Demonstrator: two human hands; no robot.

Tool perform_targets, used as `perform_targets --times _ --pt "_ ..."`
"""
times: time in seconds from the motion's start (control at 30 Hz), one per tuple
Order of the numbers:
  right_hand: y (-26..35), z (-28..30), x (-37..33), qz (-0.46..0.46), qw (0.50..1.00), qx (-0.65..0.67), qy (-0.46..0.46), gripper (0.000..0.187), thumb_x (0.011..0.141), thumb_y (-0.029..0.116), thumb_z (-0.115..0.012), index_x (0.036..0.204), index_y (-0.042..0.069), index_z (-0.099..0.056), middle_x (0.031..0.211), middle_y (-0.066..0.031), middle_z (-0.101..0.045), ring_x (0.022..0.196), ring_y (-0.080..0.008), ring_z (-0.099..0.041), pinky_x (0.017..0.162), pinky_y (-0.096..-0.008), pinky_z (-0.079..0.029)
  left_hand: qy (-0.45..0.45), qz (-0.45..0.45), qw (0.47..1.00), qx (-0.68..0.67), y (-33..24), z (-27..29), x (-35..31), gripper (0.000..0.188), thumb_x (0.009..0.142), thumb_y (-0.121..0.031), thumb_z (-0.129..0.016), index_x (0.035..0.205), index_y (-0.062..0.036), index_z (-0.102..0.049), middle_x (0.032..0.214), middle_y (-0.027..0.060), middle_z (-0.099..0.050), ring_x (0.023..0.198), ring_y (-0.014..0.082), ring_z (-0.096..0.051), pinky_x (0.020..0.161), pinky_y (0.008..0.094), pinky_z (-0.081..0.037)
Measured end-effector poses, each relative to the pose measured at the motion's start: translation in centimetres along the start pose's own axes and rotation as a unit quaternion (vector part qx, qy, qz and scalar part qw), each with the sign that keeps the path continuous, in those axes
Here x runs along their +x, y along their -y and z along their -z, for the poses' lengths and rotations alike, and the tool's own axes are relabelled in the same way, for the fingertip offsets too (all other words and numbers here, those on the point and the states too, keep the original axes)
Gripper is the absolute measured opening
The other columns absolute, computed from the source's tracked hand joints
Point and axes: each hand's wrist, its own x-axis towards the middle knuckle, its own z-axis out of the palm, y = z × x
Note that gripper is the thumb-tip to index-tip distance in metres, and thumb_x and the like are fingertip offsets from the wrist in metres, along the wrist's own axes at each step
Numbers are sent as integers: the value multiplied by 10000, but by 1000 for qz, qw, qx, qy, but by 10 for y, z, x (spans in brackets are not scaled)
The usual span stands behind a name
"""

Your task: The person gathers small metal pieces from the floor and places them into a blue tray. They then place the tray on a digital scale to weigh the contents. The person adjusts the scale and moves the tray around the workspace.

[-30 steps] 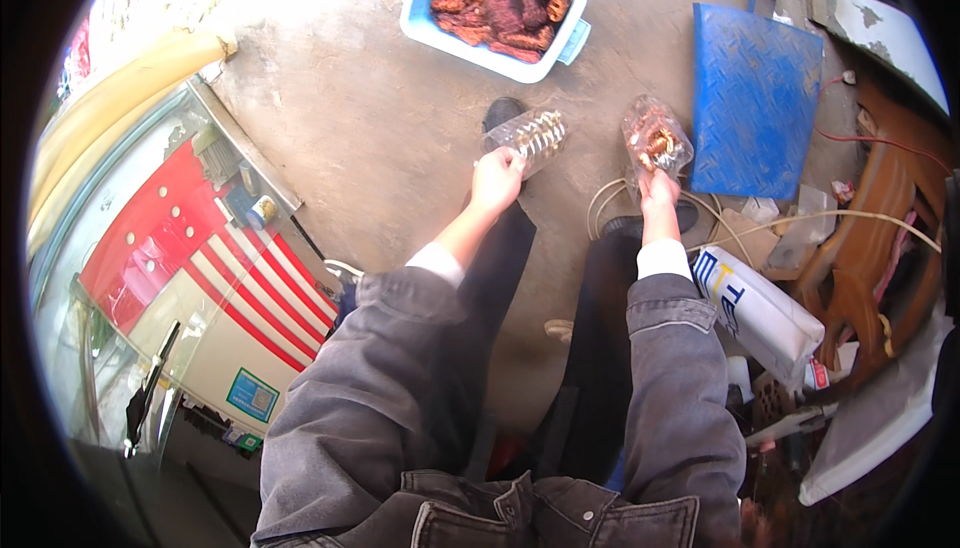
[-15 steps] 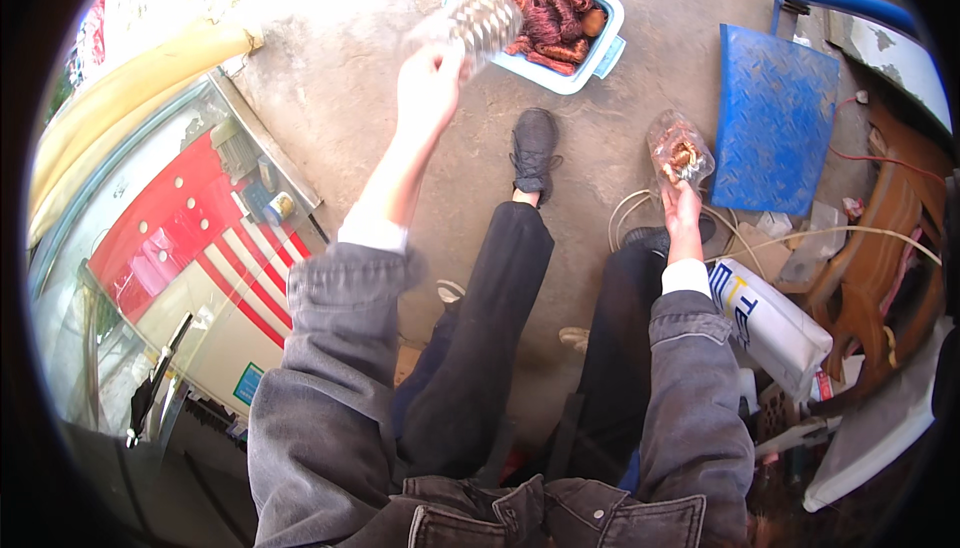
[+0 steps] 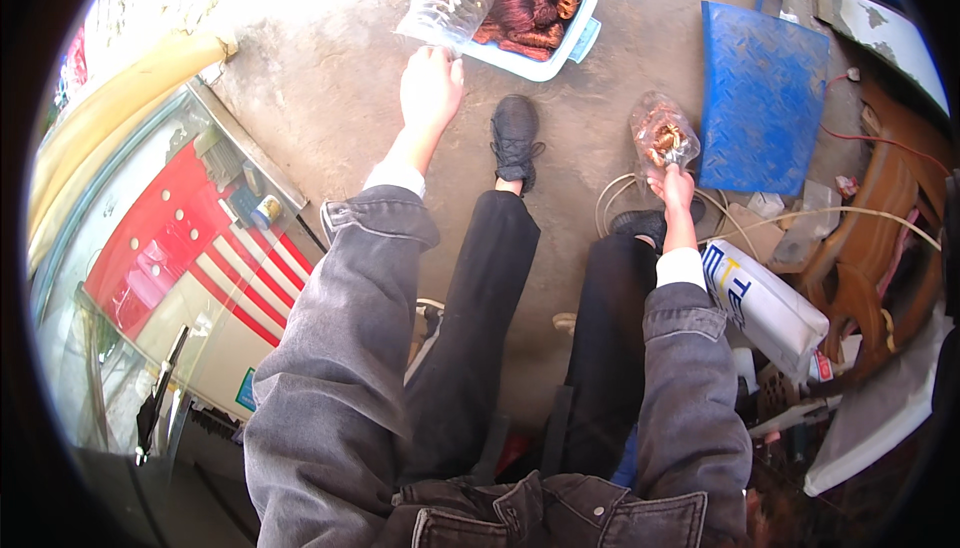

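My left hand is closed on the gathered end of a clear plastic bag with a silvery patterned look; whether anything is inside, I cannot tell. That bag overlaps the left corner of a light-blue plastic tub. Heaped in the tub are coils of reddish copper wire. Over on the right, my right hand grips a second clear plastic bag, which has copper-coloured bits in it. This second bag is held between the tub and a blue metal plate.
The blue textured plate stands at right, with a pale hose looping near my shoe. A white package and brown carved wood lie beyond my right arm. A glass-topped case flanks my left.
The whole view has shifted slightly. The left bag, smeared by motion before, is now sharper and has swung leftward over the tub's corner. My right hand keeps its hold on the other bag.
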Motion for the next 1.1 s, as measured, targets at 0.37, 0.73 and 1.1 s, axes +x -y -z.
perform_targets --times 0.37,0.73,1.1 --pt "69 4 -62 158 897 -414 10 445 928 310 -385 725 60 -693 622 -79 -666 708 -256 -671 740 -408 -493 -206 91 966 -125 -60 8 -69 378 775 -122 -664 1110 -4 -534 1129 200 -507 1078 375 -469 974 443 -362" --pt "144 -88 -185 320 929 -160 90 391 963 261 -406 765 6 -627 537 -76 -573 524 -200 -586 577 -360 -464 10 128 800 -586 -146 9 -55 629 888 -224 -636 1399 24 -364 1309 221 -498 1155 278 -541 939 386 -470" --pt "115 -185 -168 358 906 -141 177 315 988 302 -431 918 19 -552 863 -216 -648 806 -384 -641 734 -434 -496 85 238 576 -778 -50 -12 -12 425 991 -128 -462 1384 12 -378 1212 170 -570 1028 283 -639 867 363 -557"
